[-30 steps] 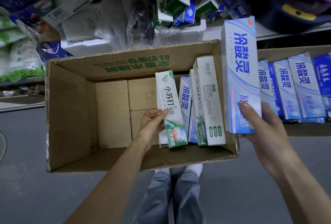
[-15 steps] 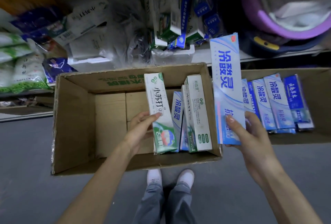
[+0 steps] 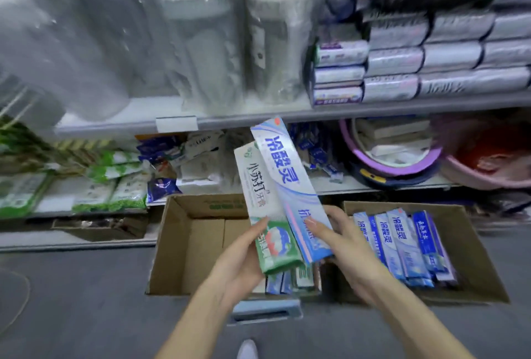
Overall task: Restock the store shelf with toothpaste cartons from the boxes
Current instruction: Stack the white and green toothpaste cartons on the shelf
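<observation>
Ok so right now I've got two toothpaste cartons up in the air: the green carton (image 3: 257, 195) in my left hand (image 3: 241, 261) and the blue carton (image 3: 287, 180) in my right hand (image 3: 342, 241). Both are tilted, the blue one lapping over the green one's right edge, and they're held above the left box (image 3: 184, 243), in front of the lower shelf (image 3: 326, 184). My left fingers are curled round the bottom end of the green one, thumb across its front. My right thumb presses on the front of the blue one with the other fingers tucked behind, so both hands are gripping cardboard. Neither carton is on a shelf yet, so I'd call this the carry step. Progress-wise, the left box looks mostly emptied, with just a few spare cartons (image 3: 287, 282) standing in its near right corner, while the right box (image 3: 471, 243) has a whole row (image 3: 402, 243) of blue ones leaning in it. The upper shelf (image 3: 373, 110) has stacks (image 3: 402, 62) at the right that might be cartons, too blurry to say. Plenty left to do, I reckon.
</observation>
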Action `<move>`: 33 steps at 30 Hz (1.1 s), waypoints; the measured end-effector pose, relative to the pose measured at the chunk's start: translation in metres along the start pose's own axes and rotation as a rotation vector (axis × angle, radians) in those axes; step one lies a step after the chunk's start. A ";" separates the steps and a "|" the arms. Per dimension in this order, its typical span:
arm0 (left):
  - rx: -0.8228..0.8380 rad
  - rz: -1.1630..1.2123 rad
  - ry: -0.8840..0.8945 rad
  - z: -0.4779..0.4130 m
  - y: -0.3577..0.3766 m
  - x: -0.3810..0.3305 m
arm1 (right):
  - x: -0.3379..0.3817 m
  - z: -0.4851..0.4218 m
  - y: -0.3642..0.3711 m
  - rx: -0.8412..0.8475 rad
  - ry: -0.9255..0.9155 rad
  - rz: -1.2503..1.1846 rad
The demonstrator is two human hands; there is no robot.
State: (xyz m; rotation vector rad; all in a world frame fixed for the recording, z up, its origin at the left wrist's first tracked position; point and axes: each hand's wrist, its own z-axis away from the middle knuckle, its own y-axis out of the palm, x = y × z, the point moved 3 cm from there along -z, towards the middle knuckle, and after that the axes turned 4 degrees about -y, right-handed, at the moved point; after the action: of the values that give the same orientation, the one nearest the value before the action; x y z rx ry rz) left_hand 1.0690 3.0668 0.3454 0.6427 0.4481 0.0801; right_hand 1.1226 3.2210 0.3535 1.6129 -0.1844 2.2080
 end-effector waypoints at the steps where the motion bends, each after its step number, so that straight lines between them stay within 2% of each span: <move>1: 0.091 -0.022 -0.037 0.015 0.017 0.006 | 0.019 0.009 -0.007 0.009 -0.037 0.013; 4: 0.336 0.038 -0.143 0.061 0.061 0.028 | 0.078 0.041 -0.033 0.045 -0.117 0.055; 6: 0.420 0.046 -0.162 0.092 0.095 0.039 | 0.117 0.064 -0.053 0.064 -0.167 0.081; 8: 0.369 0.002 -0.132 0.119 0.129 0.044 | 0.154 0.086 -0.069 0.079 -0.208 0.103; 12: 0.235 -0.048 0.072 0.164 0.195 0.022 | 0.228 0.120 -0.084 0.105 -0.299 0.088; 17: 0.307 -0.110 0.272 0.228 0.256 -0.036 | 0.325 0.133 -0.084 0.101 -0.483 0.028; 21: 0.462 -0.122 0.358 0.267 0.282 -0.090 | 0.381 0.120 -0.071 0.110 -0.557 0.008; 25: 0.516 -0.167 0.464 0.283 0.286 -0.146 | 0.417 0.093 -0.059 0.024 -0.611 -0.021; 33: 0.281 -0.062 0.646 0.272 0.291 -0.236 | 0.465 0.031 -0.087 -0.209 -0.718 0.279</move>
State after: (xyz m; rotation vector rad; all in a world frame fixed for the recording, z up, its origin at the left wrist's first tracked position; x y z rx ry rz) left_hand 0.9913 3.0975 0.8010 0.8766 1.1158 0.1696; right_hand 1.0655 3.4009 0.7882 2.2844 -0.8485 1.6037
